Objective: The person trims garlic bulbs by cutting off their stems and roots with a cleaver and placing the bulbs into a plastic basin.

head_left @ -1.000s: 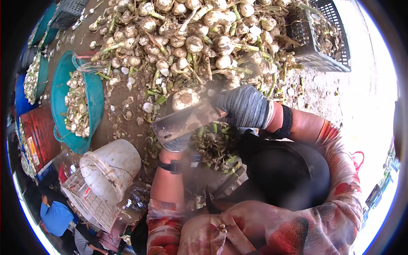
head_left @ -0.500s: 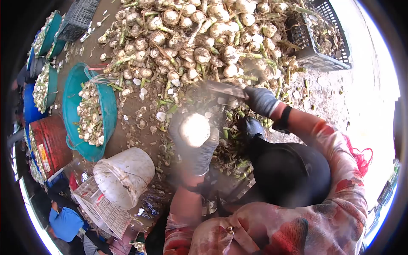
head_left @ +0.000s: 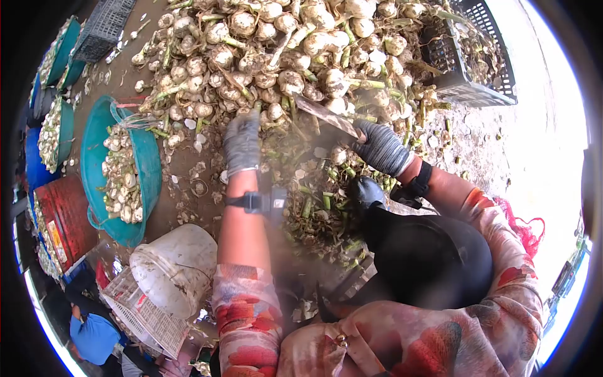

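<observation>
My right hand (head_left: 384, 149), in a grey glove, is closed around the handle of a knife (head_left: 328, 119). The broad blade points left, over the near edge of a big heap of garlic bulbs (head_left: 290, 82) with stems attached. My left hand (head_left: 242, 144), also gloved, reaches out to the near left edge of the heap. Its fingers are blurred, and whatever may be in them cannot be made out. Cut green stems and leaf scraps (head_left: 308, 204) lie on the ground between my arms, beside my dark boot (head_left: 366, 191).
On the left stands a teal basin (head_left: 152, 166) with trimmed bulbs inside. Nearer are a dirty white bucket (head_left: 174, 270), a white crate (head_left: 135, 301) and a red tub (head_left: 66, 220). A black crate (head_left: 480, 94) with scraps stands at the upper right. Another person (head_left: 94, 333) is at the lower left.
My left hand, which held a pale garlic bulb in front of me, has moved forward and left to the heap; that bulb is no longer visible in it. The knife stays in my right hand.
</observation>
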A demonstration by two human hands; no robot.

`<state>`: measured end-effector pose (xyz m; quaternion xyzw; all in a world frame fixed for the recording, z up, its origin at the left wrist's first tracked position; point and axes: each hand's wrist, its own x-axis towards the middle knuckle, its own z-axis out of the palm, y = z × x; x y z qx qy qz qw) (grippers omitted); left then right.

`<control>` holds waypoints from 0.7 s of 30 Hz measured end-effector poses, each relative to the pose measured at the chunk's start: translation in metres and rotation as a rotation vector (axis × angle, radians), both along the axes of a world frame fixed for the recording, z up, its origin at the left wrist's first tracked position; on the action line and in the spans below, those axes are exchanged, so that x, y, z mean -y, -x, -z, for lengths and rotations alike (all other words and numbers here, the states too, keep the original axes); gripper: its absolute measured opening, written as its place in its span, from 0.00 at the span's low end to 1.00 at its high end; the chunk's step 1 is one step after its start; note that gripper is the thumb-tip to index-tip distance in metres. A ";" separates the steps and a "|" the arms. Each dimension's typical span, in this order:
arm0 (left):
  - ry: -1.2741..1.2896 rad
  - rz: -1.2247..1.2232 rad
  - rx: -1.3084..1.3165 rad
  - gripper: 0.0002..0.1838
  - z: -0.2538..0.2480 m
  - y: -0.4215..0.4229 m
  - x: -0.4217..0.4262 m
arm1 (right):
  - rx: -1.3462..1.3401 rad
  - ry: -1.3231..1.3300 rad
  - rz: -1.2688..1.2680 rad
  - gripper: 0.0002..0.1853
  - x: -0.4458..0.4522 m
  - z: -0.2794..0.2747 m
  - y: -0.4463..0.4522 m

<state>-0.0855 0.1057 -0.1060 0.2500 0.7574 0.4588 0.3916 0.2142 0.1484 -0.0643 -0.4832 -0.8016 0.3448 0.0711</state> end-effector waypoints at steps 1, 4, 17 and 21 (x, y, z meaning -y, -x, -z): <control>0.138 0.108 -0.162 0.26 0.013 -0.015 -0.019 | 0.016 0.043 0.005 0.21 0.000 0.001 0.001; 0.509 0.289 -0.383 0.29 0.001 -0.039 -0.042 | 0.029 0.035 0.002 0.22 -0.001 0.004 -0.004; -0.034 0.081 0.144 0.20 0.050 -0.034 0.151 | 0.074 0.056 -0.119 0.20 0.007 0.004 -0.010; -0.122 -0.005 0.478 0.24 -0.030 -0.043 0.127 | -0.020 0.096 -0.244 0.17 0.014 -0.007 -0.003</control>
